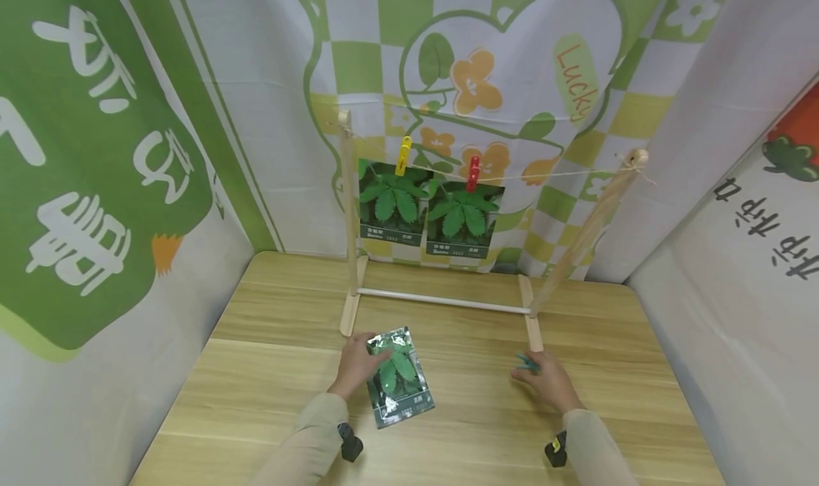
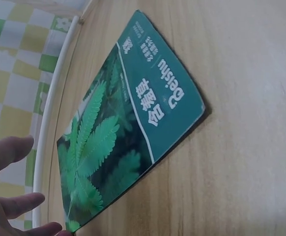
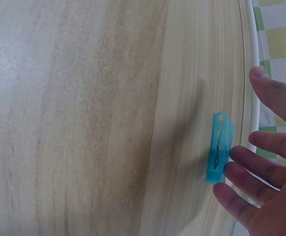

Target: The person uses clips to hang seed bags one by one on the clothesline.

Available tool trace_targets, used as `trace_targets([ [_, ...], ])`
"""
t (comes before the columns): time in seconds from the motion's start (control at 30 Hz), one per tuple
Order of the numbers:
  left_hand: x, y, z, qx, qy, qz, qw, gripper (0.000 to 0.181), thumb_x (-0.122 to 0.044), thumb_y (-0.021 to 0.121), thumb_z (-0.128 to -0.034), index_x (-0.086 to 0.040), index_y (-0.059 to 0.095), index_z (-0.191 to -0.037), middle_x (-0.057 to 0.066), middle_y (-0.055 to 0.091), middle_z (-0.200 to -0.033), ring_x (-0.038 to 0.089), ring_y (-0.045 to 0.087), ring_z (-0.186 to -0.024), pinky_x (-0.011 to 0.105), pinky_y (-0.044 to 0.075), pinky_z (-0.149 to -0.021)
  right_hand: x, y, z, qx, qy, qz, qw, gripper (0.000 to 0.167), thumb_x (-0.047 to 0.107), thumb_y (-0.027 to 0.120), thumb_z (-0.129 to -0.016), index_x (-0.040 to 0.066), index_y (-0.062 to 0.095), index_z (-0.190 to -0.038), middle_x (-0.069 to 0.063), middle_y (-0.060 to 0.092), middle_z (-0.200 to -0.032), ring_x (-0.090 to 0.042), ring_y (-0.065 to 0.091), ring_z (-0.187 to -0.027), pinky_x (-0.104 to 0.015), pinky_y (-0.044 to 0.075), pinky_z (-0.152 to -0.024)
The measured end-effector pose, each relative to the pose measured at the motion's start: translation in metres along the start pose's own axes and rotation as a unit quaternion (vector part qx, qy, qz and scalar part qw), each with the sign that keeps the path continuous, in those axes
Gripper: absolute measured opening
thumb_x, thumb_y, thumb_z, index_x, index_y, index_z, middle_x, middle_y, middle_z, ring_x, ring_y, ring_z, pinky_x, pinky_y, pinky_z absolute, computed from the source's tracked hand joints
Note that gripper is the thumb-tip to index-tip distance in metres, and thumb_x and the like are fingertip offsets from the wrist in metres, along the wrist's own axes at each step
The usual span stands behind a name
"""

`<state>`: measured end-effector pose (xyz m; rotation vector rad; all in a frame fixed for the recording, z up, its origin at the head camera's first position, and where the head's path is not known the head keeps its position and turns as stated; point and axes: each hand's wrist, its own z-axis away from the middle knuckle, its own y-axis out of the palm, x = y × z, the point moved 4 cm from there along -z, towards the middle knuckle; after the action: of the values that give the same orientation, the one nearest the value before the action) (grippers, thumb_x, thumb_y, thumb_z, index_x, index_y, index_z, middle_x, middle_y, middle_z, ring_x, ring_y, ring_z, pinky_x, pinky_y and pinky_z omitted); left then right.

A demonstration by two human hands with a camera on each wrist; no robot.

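Observation:
A glossy seed packet with a green leaf picture lies on the table, its dark green label end nearest the person. My left hand is at the packet's far left corner, thumb over the picture. In the left wrist view its fingers are apart and loosely extended, with the lowest fingertips by the packet's edge; contact is unclear. A teal clothespin lies beside my right hand. The right wrist view shows that hand's fingers spread, the fingertips at or just beside the clothespin.
Behind the hands stands a wooden frame with a white bottom bar and a string on top. Two similar packets hang there, one by a yellow clothespin, the other by a red clothespin. Printed curtains surround the table.

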<state>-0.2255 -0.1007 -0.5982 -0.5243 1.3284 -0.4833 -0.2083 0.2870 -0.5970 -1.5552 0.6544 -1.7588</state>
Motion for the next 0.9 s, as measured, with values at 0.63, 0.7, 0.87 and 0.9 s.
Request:
trace_targets([
  [0.63, 0.0, 0.007, -0.001, 0.01, 0.045, -0.054, 0.9975, 0.051, -0.019, 0.075, -0.0844, -0.002, 0.058, -0.129, 0.025, 0.049, -0.135, 0.043, 0.049, -0.124, 0.056, 0.046, -0.1, 0.007, -0.002, 0.005, 0.007, -0.005, 0.038, 0.9992, 0.061, 0.026, 0.077, -0.083, -0.009, 0.055, -0.129, -0.02, 0.064, -0.109, -0.03, 0.064, -0.097, -0.05, 0.054, -0.087],
  [0.7, 0.0, 0.008, -0.002, 0.009, 0.049, -0.055, 0.9972, 0.05, -0.018, 0.074, -0.0845, -0.002, 0.058, -0.129, 0.024, 0.05, -0.134, 0.041, 0.051, -0.122, 0.054, 0.046, -0.1, 0.008, -0.002, 0.005, 0.008, -0.002, 0.044, 0.999, 0.061, 0.025, 0.076, -0.083, -0.008, 0.055, -0.129, -0.021, 0.064, -0.111, -0.032, 0.064, -0.098, -0.051, 0.053, -0.087],
  [0.87, 0.002, 0.007, -0.002, -0.013, 0.029, -0.065, 0.9974, 0.051, -0.02, 0.074, -0.0849, -0.001, 0.057, -0.129, 0.023, 0.053, -0.132, 0.041, 0.052, -0.12, 0.054, 0.047, -0.097, 0.01, -0.006, 0.001, 0.018, -0.003, 0.06, 0.998, 0.064, 0.023, 0.076, -0.084, -0.009, 0.05, -0.133, -0.027, 0.06, -0.127, -0.045, 0.058, -0.115, -0.058, 0.048, -0.097],
  [0.9, 0.001, 0.006, -0.001, -0.02, 0.025, -0.07, 0.997, 0.052, -0.021, 0.074, -0.0846, 0.0, 0.057, -0.129, 0.024, 0.054, -0.131, 0.042, 0.052, -0.119, 0.055, 0.047, -0.096, 0.011, -0.006, 0.0, 0.02, -0.006, 0.069, 0.9974, 0.065, 0.023, 0.076, -0.083, -0.008, 0.05, -0.134, -0.027, 0.059, -0.129, -0.046, 0.056, -0.118, -0.058, 0.046, -0.099],
])
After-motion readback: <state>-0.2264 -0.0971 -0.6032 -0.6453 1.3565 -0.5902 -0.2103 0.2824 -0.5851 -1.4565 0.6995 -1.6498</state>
